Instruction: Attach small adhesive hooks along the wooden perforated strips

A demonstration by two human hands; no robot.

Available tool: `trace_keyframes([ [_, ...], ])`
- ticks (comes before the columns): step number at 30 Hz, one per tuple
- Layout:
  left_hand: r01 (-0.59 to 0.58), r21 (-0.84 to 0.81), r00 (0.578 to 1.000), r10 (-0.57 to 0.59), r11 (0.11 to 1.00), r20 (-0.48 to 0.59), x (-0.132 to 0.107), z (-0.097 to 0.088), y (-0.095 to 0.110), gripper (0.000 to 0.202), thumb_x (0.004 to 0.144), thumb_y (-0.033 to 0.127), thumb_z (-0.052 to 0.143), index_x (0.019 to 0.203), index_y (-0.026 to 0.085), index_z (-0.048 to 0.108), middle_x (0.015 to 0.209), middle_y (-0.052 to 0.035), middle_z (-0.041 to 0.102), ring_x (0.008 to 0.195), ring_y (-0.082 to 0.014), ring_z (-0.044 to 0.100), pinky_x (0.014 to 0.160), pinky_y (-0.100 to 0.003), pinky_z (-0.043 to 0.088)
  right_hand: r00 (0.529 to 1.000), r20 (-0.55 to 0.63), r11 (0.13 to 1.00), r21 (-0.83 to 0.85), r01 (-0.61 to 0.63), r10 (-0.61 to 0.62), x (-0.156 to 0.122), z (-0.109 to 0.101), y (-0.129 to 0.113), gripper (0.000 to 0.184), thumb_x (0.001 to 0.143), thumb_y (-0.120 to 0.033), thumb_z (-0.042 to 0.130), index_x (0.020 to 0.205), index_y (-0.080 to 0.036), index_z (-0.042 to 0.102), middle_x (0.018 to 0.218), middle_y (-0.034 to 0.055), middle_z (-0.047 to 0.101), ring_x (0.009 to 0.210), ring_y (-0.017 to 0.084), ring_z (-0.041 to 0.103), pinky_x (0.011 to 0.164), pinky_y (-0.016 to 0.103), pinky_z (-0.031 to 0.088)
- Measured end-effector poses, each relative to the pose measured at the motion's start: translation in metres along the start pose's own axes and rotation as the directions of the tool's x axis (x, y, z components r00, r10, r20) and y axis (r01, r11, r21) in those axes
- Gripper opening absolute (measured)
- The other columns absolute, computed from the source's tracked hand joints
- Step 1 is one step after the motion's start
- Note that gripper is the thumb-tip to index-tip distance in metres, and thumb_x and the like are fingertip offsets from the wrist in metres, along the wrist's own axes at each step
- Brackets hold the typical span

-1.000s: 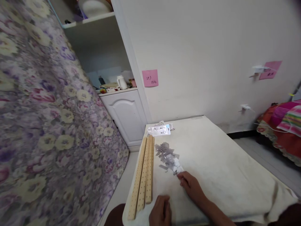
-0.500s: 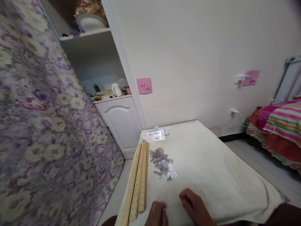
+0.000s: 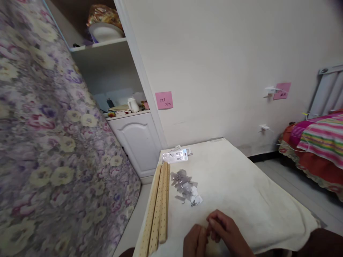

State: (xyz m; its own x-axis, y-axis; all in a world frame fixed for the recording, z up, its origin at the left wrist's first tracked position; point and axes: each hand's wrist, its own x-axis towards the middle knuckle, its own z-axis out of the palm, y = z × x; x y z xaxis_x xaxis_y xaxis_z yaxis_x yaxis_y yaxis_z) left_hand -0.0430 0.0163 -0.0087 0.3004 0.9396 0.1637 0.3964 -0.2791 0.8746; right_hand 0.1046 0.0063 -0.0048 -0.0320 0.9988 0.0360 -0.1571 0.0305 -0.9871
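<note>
My left hand (image 3: 195, 242) is at the table's near edge with its fingers curled closed. Right beside it, my right hand (image 3: 227, 230) has its fingers bent inward, and the fingertips of both hands meet or nearly meet. Whatever the fingers may hold is hidden. Ahead of the hands lies a loose pile of small grey and clear flat pieces (image 3: 184, 185), with white scraps (image 3: 197, 200) at its near end. Several long wooden strips with rows of holes (image 3: 158, 208) lie side by side to the left of my left hand.
A clear plastic blister pack (image 3: 175, 155) lies at the far left of the cloth-covered table (image 3: 235, 182). A floral curtain (image 3: 66, 150) hangs on the left, beside a white cabinet (image 3: 135, 142). A bed (image 3: 321, 142) stands at the right.
Both hands were apart on the cloth. My left hand has moved right, and the fingers of the two hands have come together.
</note>
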Motion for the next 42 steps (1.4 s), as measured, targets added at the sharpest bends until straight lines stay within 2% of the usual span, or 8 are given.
trace_keyframes([
  [3,0.021,-0.084,0.999,-0.023,0.996,-0.024,0.003,-0.022,0.03,0.054,0.089,0.06,0.029,0.066,0.02,0.057,0.06,0.0007,0.05,0.062,-0.0146,0.047,0.061,-0.025,0.038,1.0,-0.028,1.0,0.023,0.006,-0.006,0.003,0.004,-0.028,0.04,0.083,-0.055,0.052,0.077,-0.016,0.055,0.065,0.0007,0.062,0.051,0.01,0.052,0.05,0.022,0.041],
  [6,0.09,-0.11,0.989,-0.102,0.99,-0.108,0.008,-0.048,0.064,0.058,0.09,0.06,0.023,0.068,0.02,0.059,0.059,0.001,0.051,0.064,-0.0157,0.05,0.065,-0.027,0.038,0.998,-0.059,0.999,0.037,0.002,0.0,0.008,0.008,-0.061,0.048,0.087,-0.059,0.042,0.074,-0.015,0.057,0.055,-0.0012,0.058,0.041,0.008,0.047,0.043,0.02,0.034],
  [9,0.059,-0.112,0.978,-0.08,0.992,-0.194,0.013,-0.069,0.095,0.065,0.092,0.058,0.014,0.067,0.021,0.061,0.059,0.0004,0.051,0.066,-0.017,0.051,0.068,-0.028,0.037,0.999,-0.039,0.999,0.039,0.002,0.0,0.014,0.011,-0.091,0.06,0.088,-0.064,0.028,0.069,-0.015,0.058,0.049,-0.0007,0.057,0.036,0.007,0.044,0.041,0.021,0.03],
  [12,0.011,-0.102,0.966,-0.037,0.995,-0.256,0.02,-0.082,0.111,0.068,0.092,0.057,0.009,0.065,0.021,0.061,0.057,-0.0001,0.05,0.066,-0.0176,0.049,0.07,-0.029,0.037,1.0,0.0,1.0,0.019,0.018,-0.018,0.02,0.014,-0.113,0.07,0.086,-0.069,0.018,0.067,-0.016,0.058,0.046,-0.0001,0.056,0.035,0.007,0.043,0.041,0.021,0.03],
  [17,-0.005,-0.102,0.969,-0.02,0.995,-0.247,0.033,-0.093,0.109,0.074,0.09,0.059,0.004,0.062,0.02,0.06,0.053,-0.0001,0.047,0.06,-0.0172,0.047,0.064,-0.029,0.035,0.999,-0.004,0.999,-0.014,0.034,-0.034,0.026,0.017,-0.13,0.077,0.084,-0.072,0.01,0.062,-0.016,0.057,0.044,0.0003,0.055,0.034,0.007,0.04,0.04,0.021,0.028],
  [22,-0.004,-0.111,0.97,-0.023,0.994,-0.242,0.042,-0.092,0.103,0.076,0.091,0.059,0.003,0.06,0.02,0.06,0.05,0.0004,0.047,0.057,-0.016,0.047,0.062,-0.029,0.033,1.0,0.008,0.999,-0.032,0.005,-0.005,0.027,0.019,-0.136,0.078,0.083,-0.074,0.009,0.061,-0.016,0.056,0.041,-0.0005,0.052,0.032,0.007,0.036,0.039,0.021,0.025],
  [36,0.039,-0.078,0.976,-0.055,0.996,-0.211,0.047,-0.084,0.102,0.077,0.09,0.061,0.001,0.06,0.021,0.06,0.05,0.0006,0.049,0.057,-0.0161,0.048,0.062,-0.028,0.034,0.999,-0.023,0.999,-0.028,-0.023,0.022,0.026,0.013,-0.128,0.078,0.083,-0.074,0.007,0.06,-0.017,0.055,0.04,-0.0008,0.051,0.031,0.007,0.036,0.039,0.021,0.024],
  [42,0.044,-0.051,0.969,-0.055,0.998,-0.242,0.047,-0.078,0.108,0.076,0.09,0.061,0.003,0.057,0.02,0.059,0.048,0.0006,0.047,0.056,-0.0158,0.047,0.062,-0.029,0.034,0.999,-0.034,1.0,-0.022,-0.021,0.02,0.026,0.011,-0.125,0.077,0.082,-0.075,0.009,0.061,-0.017,0.055,0.04,-0.0004,0.052,0.032,0.007,0.036,0.039,0.021,0.024],
])
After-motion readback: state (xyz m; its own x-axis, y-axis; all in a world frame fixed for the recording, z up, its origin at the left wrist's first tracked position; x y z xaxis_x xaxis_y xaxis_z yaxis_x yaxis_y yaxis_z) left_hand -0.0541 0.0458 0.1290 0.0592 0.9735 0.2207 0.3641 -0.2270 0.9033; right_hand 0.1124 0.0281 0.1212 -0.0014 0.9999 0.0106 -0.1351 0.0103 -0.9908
